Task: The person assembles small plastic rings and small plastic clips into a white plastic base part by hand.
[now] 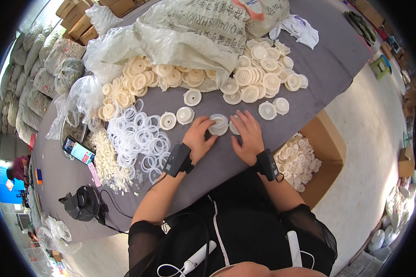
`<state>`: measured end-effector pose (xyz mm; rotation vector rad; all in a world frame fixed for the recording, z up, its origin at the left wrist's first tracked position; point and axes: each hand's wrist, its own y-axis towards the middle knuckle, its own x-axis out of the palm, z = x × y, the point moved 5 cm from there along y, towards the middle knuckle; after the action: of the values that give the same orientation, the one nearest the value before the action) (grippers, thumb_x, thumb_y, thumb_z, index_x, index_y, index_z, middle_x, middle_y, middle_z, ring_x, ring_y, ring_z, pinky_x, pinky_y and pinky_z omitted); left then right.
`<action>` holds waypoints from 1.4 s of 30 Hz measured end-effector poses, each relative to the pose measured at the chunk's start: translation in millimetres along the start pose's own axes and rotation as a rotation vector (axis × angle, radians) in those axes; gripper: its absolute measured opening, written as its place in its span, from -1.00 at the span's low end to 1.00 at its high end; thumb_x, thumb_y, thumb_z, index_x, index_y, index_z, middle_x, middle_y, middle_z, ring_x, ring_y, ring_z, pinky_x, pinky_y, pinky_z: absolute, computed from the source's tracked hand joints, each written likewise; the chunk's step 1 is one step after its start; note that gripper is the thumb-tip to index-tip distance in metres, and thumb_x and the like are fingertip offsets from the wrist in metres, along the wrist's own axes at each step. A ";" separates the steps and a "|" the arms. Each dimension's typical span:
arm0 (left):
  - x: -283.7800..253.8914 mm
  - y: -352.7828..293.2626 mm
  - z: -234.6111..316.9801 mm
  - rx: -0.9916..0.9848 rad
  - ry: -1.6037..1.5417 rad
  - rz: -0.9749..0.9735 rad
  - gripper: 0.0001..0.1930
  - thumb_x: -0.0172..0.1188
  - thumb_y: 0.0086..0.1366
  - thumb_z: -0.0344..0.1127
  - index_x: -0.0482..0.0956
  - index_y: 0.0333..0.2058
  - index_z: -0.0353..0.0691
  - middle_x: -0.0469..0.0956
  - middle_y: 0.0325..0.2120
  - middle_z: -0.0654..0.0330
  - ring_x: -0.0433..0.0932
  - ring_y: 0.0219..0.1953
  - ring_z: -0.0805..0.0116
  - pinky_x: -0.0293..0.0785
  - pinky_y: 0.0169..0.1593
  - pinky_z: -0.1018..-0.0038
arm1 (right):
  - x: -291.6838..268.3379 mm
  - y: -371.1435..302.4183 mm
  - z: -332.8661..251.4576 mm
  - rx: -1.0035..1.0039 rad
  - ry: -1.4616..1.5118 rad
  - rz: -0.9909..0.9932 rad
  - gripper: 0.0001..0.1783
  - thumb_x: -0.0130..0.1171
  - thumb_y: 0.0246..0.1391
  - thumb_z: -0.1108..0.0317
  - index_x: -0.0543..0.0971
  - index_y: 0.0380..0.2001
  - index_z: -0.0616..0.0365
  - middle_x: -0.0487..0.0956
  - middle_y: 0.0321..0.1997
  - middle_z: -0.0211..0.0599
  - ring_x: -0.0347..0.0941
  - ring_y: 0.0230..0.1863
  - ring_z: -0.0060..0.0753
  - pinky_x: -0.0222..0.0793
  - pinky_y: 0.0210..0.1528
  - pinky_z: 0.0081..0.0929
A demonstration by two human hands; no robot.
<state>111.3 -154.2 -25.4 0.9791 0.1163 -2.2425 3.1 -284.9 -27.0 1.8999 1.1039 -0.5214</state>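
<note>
Side by side at the middle of the table, both my hands work on round plastic pieces. My left hand [198,140] curls its thumb and fingers about the edge of a whitish disc [218,124], which appears to have a translucent ring on it. My right hand [248,140] has its fingers over a second disc [235,125], partly hidden under them, with the thumb near its lower edge. Just left of these lie two cream discs [185,115] with raised centres. A further single disc [192,97] rests beyond them.
Translucent rings [138,131] pile up left of my hands, beside small cream parts [107,159]. A large woven sack [185,37] spills cream discs [252,76]. A phone [78,150] lies far left, near a black pouch [80,203]. An open carton [330,143] of pieces stands below right.
</note>
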 end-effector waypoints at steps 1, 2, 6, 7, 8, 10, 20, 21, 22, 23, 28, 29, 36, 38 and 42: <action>3.3 7.7 4.7 0.016 -0.043 -0.029 -0.63 0.26 0.02 -0.45 0.46 -0.14 -0.25 0.36 -0.05 0.07 0.49 -0.26 0.29 0.47 -0.18 0.49 | 1.0 -4.3 5.7 0.022 -0.013 -0.011 -0.34 0.17 -0.20 0.45 0.32 0.09 0.12 0.27 0.18 -0.08 0.12 0.22 0.06 0.06 0.20 -0.13; 5.4 13.2 7.6 0.032 -0.085 -0.057 -0.65 0.25 0.03 -0.45 0.47 -0.15 -0.25 0.37 -0.06 0.07 0.49 -0.26 0.29 0.47 -0.18 0.49 | 2.2 -7.5 9.5 0.042 -0.026 -0.022 -0.34 0.17 -0.20 0.44 0.32 0.09 0.13 0.26 0.19 -0.08 0.10 0.23 0.07 0.05 0.21 -0.12; 7.4 21.3 5.4 -0.030 -0.066 -0.110 -0.73 0.24 0.04 -0.44 0.50 -0.22 -0.24 0.42 -0.09 0.09 0.48 -0.19 0.29 0.41 -0.17 0.48 | 3.3 -8.9 15.1 0.083 0.132 0.018 -0.34 0.17 -0.20 0.42 0.32 0.09 0.15 0.25 0.19 -0.08 0.08 0.25 0.07 0.00 0.24 -0.07; 6.1 21.6 2.2 -0.036 -0.059 -0.105 -0.73 0.24 0.04 -0.44 0.50 -0.22 -0.24 0.42 -0.09 0.09 0.48 -0.19 0.29 0.41 -0.17 0.48 | 0.9 -9.0 13.2 0.099 0.088 0.026 -0.34 0.18 -0.20 0.41 0.32 0.09 0.16 0.25 0.19 -0.08 0.07 0.25 0.07 -0.03 0.25 -0.06; 1.2 22.8 2.9 0.063 -0.075 -0.019 -0.76 0.23 0.06 -0.42 0.49 -0.24 -0.25 0.44 -0.12 0.09 0.47 -0.17 0.27 0.39 -0.15 0.45 | -0.4 -8.7 12.5 0.115 0.045 0.034 -0.34 0.18 -0.19 0.41 0.32 0.09 0.16 0.26 0.18 -0.08 0.06 0.26 0.07 -0.06 0.26 -0.05; -7.1 27.3 3.2 0.159 -0.091 0.063 -0.78 0.22 0.07 -0.40 0.49 -0.27 -0.25 0.47 -0.16 0.09 0.47 -0.15 0.25 0.37 -0.12 0.43 | -1.0 -9.8 13.8 0.123 0.060 0.033 -0.35 0.18 -0.19 0.40 0.32 0.09 0.16 0.26 0.18 -0.08 0.06 0.26 0.07 -0.07 0.26 -0.04; -32.7 60.9 -59.0 0.128 0.069 -0.003 -0.85 0.12 0.15 -0.37 0.39 -0.36 -0.29 0.30 0.09 -0.04 0.42 -0.05 0.07 0.35 -0.08 0.37 | -5.4 -9.7 12.3 0.119 0.054 0.057 -0.39 0.21 -0.19 0.38 0.37 0.05 0.12 0.29 0.16 -0.13 0.07 0.25 0.06 -0.07 0.25 -0.02; -36.7 51.1 -53.5 0.171 0.156 -0.020 -0.86 0.12 0.15 -0.38 0.39 -0.36 -0.29 0.31 0.08 -0.03 0.41 -0.04 0.07 0.35 -0.07 0.37 | -5.8 -10.8 12.8 0.125 0.045 0.060 -0.39 0.21 -0.19 0.38 0.37 0.05 0.12 0.29 0.16 -0.13 0.07 0.25 0.06 -0.07 0.25 -0.02; -41.8 40.4 -45.6 0.217 0.244 -0.034 -0.86 0.13 0.14 -0.39 0.40 -0.35 -0.29 0.32 0.07 -0.01 0.40 -0.03 0.06 0.35 -0.05 0.36 | -6.1 -10.9 9.8 0.078 0.013 0.056 -0.41 0.21 -0.19 0.38 0.39 0.03 0.11 0.30 0.15 -0.14 0.07 0.25 0.06 -0.06 0.25 -0.01; -46.0 31.4 -41.6 0.229 0.235 -0.037 -0.86 0.13 0.14 -0.39 0.40 -0.35 -0.29 0.32 0.07 -0.01 0.40 -0.03 0.06 0.35 -0.05 0.36 | -6.7 -10.6 9.0 0.034 -0.022 0.053 -0.42 0.21 -0.19 0.39 0.41 0.01 0.10 0.31 0.15 -0.16 0.07 0.24 0.05 -0.06 0.24 0.00; -73.5 -14.5 -21.1 0.261 0.319 0.164 -0.88 0.16 0.09 -0.45 0.45 -0.36 -0.26 0.39 -0.02 0.02 0.42 -0.06 0.08 0.34 -0.01 0.28 | -7.0 -8.5 6.8 0.044 0.014 0.096 -0.46 0.21 -0.20 0.40 0.44 -0.02 0.10 0.33 0.13 -0.18 0.10 0.23 0.04 -0.03 0.22 0.01; -81.5 -19.9 -17.0 0.205 0.208 0.293 -0.90 0.18 0.07 -0.49 0.48 -0.39 -0.24 0.45 -0.12 0.08 0.46 -0.17 0.15 0.36 -0.12 0.31 | -7.8 -8.1 5.5 0.046 0.044 0.125 -0.47 0.21 -0.20 0.40 0.45 -0.03 0.11 0.35 0.12 -0.18 0.11 0.23 0.03 -0.02 0.22 0.01; -91.1 -78.2 -4.7 0.111 0.525 0.315 -0.86 0.24 0.01 -0.43 0.53 -0.40 -0.25 0.48 -0.36 0.19 0.44 -0.31 0.20 0.33 -0.25 0.39 | 6.6 -18.5 -38.9 -0.098 0.136 0.115 -0.52 0.20 -0.21 0.47 0.49 -0.09 0.12 0.44 0.00 -0.23 0.25 0.10 -0.03 0.12 0.14 -0.12; -83.6 -94.1 -6.5 0.047 0.538 0.250 -0.80 0.25 0.00 -0.40 0.54 -0.35 -0.26 0.48 -0.32 0.16 0.43 -0.26 0.16 0.33 -0.20 0.36 | 21.6 -16.5 -54.2 -0.166 0.153 0.002 -0.56 0.19 -0.21 0.48 0.51 -0.12 0.10 0.49 -0.08 -0.31 0.31 0.02 -0.13 0.18 0.06 -0.19; -86.9 -134.2 -2.4 -0.041 0.230 0.385 -0.75 0.24 0.00 -0.43 0.55 -0.26 -0.25 0.48 -0.25 0.14 0.43 -0.21 0.15 0.32 -0.14 0.34 | 47.0 -7.7 -64.2 -0.136 0.175 -0.150 -0.74 0.16 -0.16 0.48 0.56 -0.28 0.11 0.53 -0.31 -0.33 0.39 -0.22 -0.24 0.32 -0.18 -0.32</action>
<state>72.3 -2.7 7.9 1.1287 0.0669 -1.7696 17.3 -206.2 -28.1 1.7790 1.3683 -0.3569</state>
